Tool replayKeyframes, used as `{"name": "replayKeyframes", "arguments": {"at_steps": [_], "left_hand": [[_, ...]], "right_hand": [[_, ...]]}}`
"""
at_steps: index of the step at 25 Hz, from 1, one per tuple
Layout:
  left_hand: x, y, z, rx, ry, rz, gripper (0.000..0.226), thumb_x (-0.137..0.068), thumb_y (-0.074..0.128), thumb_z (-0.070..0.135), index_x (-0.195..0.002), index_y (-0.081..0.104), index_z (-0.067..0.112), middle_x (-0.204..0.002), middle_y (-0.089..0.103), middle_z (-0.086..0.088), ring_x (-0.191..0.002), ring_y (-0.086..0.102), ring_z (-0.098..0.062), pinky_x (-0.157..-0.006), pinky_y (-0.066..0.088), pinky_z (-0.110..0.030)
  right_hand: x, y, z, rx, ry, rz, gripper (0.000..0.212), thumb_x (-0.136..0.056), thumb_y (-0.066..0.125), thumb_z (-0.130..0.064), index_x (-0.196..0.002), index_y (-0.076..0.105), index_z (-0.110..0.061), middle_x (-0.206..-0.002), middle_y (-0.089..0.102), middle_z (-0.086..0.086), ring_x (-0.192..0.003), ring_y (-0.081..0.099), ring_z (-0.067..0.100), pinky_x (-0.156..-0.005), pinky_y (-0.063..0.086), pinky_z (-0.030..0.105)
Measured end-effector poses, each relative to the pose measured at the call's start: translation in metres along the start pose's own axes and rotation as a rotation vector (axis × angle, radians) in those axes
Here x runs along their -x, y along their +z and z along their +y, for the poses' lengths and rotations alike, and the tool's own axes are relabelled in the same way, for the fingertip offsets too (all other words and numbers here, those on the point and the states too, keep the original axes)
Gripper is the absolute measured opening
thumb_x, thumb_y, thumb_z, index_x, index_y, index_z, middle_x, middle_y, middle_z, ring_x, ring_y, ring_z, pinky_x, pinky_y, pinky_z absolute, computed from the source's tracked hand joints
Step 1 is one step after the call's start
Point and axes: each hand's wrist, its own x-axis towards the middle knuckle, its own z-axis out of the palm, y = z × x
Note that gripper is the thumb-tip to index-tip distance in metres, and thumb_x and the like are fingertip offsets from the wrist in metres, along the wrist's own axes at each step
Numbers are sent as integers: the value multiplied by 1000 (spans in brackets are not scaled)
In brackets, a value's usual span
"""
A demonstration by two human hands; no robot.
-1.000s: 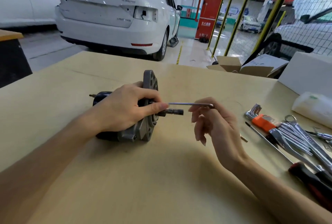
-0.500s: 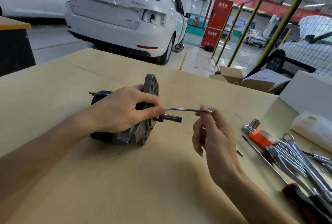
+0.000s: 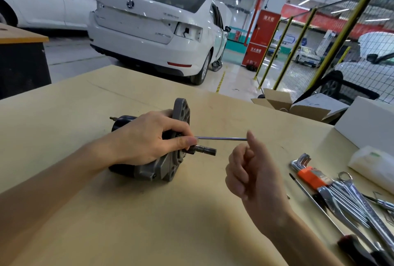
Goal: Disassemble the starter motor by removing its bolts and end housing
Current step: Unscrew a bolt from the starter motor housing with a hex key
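Starter motor lies on its side near the middle of a pale wooden workbench, its black body pointing left and its grey end housing and short output shaft pointing right, seen from the head-worn camera. A person's left hand wraps over the motor body, fingers and thumb curled round it where body meets housing, pinning it to the bench. A thin hex key sticks out level from the housing face, just above the shaft. The right hand is raised at the key's far end, fingers loosely curled; one fingertip meets the end of the key, but whether it grasps the tool cannot be told. At the bench's right edge lie a hex key set in an orange holder and several spanners. Beyond the bench stand a white car and a cardboard box.
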Motion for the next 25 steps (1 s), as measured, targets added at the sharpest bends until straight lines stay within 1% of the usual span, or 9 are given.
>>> {"name": "replayKeyframes", "arguments": {"at_steps": [2, 5, 9, 11, 14, 16, 19, 21, 25], "left_hand": [[0, 0, 0, -8, 3, 7, 29, -82, 48, 70, -88, 68, 51, -92, 56, 14, -90, 59, -7, -82, 48, -30], [0, 0, -1, -21, -3, 10, 32, -82, 46, 70, -91, 69, 50, -93, 57, 13, -91, 59, -6, -84, 49, -30], [0, 0, -2, -24, 5, 9, 34, -82, 46, 70, -93, 69, 48, -93, 56, 14, -92, 58, -6, -84, 48, -31], [0, -1, -3, -25, 1, 2, 35, -82, 46, 70, -94, 69, 47, -94, 56, 15, -93, 58, -6, -85, 48, -31], [0, -1, -2, -28, -7, -12, 35, -82, 46, 71, -93, 69, 47, -94, 54, 18, -93, 57, -4, -83, 45, -26], [0, -1, -2, -27, -11, -13, 34, -82, 46, 72, -91, 69, 49, -94, 54, 17, -92, 56, -4, -82, 45, -25], [0, -1, -2, -31, -25, -8, 35, -81, 43, 75, -90, 67, 50, -92, 55, 15, -91, 56, -4, -82, 47, -28], [0, 0, -1, -40, -15, -3, 35, -81, 42, 75, -91, 65, 50, -91, 54, 15, -89, 55, -3, -79, 45, -27], [1, 0, 0, -56, 3, -8, 34, -83, 40, 72, -92, 62, 49, -92, 53, 17, -90, 55, -3, -77, 44, -23]], "right_hand": [[-1, 1, 1, 46, 41, 14, 60, -89, 51, -59, -52, 34, -16, -46, 20, -2, -40, 17, 13, -39, 16, 26], [-4, 2, 3, 34, 66, 37, 59, -90, 46, -58, -48, 35, -17, -45, 19, -2, -39, 16, 13, -40, 12, 27], [-6, -2, 0, 41, 75, 114, 51, -96, 44, -40, -50, 37, -19, -48, 18, -2, -39, 16, 13, -38, 14, 25], [-5, -4, -2, 126, 55, 131, 50, -98, 44, -36, -52, 38, -19, -51, 19, -1, -41, 18, 13, -40, 14, 25], [-2, -4, 4, 512, -192, 188, 51, -102, 40, -41, -57, 41, -16, -51, 29, -2, -44, 27, 14, -41, 24, 24], [0, -3, 8, 698, -351, 228, 43, -96, 37, -47, -68, 50, -17, -52, 37, -3, -47, 34, 16, -44, 29, 28], [0, -2, 7, 770, -474, 217, 30, -96, 36, -45, -78, 54, -28, -54, 47, -6, -45, 39, 14, -44, 33, 25], [0, -2, 7, 789, -527, 203, 25, -98, 36, -40, -84, 54, -28, -59, 52, -6, -44, 41, 14, -43, 33, 22], [4, 1, 6, 739, -517, 140, 31, -100, 40, -49, -91, 58, -25, -64, 55, -4, -44, 45, 11, -44, 35, 20]]}}
